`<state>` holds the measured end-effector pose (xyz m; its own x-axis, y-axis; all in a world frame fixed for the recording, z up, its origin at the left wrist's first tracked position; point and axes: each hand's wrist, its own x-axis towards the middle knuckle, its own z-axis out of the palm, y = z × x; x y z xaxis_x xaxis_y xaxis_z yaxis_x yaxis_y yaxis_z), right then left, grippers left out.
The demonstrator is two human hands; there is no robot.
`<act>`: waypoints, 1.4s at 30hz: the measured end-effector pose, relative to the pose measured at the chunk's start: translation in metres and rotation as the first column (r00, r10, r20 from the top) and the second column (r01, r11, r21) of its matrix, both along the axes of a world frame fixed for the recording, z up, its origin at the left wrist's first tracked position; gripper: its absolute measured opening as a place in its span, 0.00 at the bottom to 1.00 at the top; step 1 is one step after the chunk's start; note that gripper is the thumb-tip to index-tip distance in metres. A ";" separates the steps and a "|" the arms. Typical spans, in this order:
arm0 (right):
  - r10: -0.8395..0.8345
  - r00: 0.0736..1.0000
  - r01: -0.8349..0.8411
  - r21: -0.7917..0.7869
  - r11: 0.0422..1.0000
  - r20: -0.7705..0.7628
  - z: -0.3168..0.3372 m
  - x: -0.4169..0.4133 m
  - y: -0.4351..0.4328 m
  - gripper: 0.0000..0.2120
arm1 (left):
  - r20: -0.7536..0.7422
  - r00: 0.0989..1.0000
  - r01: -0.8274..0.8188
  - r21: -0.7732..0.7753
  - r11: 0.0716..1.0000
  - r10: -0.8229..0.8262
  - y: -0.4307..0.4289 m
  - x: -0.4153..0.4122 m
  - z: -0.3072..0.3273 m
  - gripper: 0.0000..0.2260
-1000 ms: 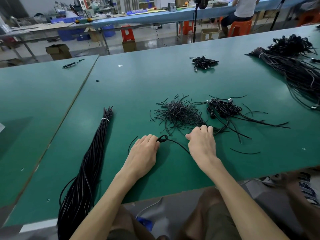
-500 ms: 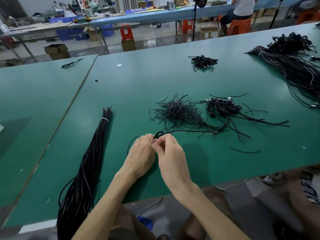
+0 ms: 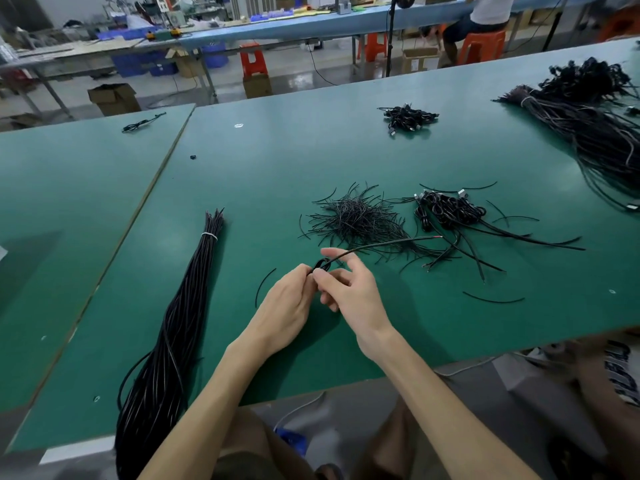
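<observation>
green surface (image 3: 346,161), spanning the whole view, with a seam running from 11 to 7 o'clock. long bundle (image 3: 173,341) of black cables, bound near its far end by a white band, lying from the centre-left down to 7 o'clock. large heap (image 3: 595,133) of black cables at 2 o'clock, partly cut off by the frame. pile of short black ties (image 3: 356,220) just above centre, at 12 o'clock of the hands. cluster of coiled cables (image 3: 450,211) with plugs, just beside the ties at 3 o'clock of them, loose ends trailing toward 4 o'clock. left hand (image 3: 287,306) and right hand (image 3: 353,292), meeting near the centre, above the surface. left fingers (image 3: 304,277) curled and pressed together, pinching the small coil of the black cable (image 3: 381,244). right thumb and one finger pinch the same coil; right index finger (image 3: 334,252) raised, the rest loosely spread. the cable's free end runs toward 2 o'clock above the ties, tip reddish. small far heap (image 3: 407,117) at 1 o'clock. single loose tie (image 3: 263,285) at 9 o'clock of the left hand.
</observation>
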<state>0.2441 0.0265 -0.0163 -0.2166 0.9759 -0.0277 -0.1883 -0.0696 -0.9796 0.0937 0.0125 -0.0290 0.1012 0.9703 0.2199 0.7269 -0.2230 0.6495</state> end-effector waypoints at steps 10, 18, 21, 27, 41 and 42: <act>0.278 0.955 -0.283 0.036 0.959 0.105 0.002 0.017 0.012 0.12 | 0.030 0.997 0.066 0.024 0.997 -0.067 -0.007 0.003 0.007 0.16; 0.159 0.972 -0.184 0.143 0.972 0.174 -0.005 0.014 0.008 0.10 | 0.086 0.994 0.056 0.065 0.996 -0.062 -0.007 0.002 0.006 0.13; 0.128 0.973 -0.158 0.149 0.976 0.191 -0.007 0.012 0.007 0.10 | 0.168 0.985 0.037 0.032 0.999 -0.042 -0.007 0.002 0.007 0.13; 0.083 0.965 -0.119 0.136 0.984 0.248 -0.005 0.005 0.008 0.10 | 0.321 0.947 -0.016 -0.027 1.000 0.023 -0.004 0.001 0.011 0.16; -0.046 0.947 -0.004 0.155 0.988 0.317 -0.009 -0.002 0.004 0.10 | 0.318 0.948 -0.001 -0.035 0.999 0.012 -0.002 0.000 0.008 0.16; -0.048 0.945 -0.004 0.158 0.987 0.324 -0.008 -0.002 0.004 0.09 | 0.306 0.952 -0.005 -0.035 0.999 0.016 -0.001 0.000 0.007 0.16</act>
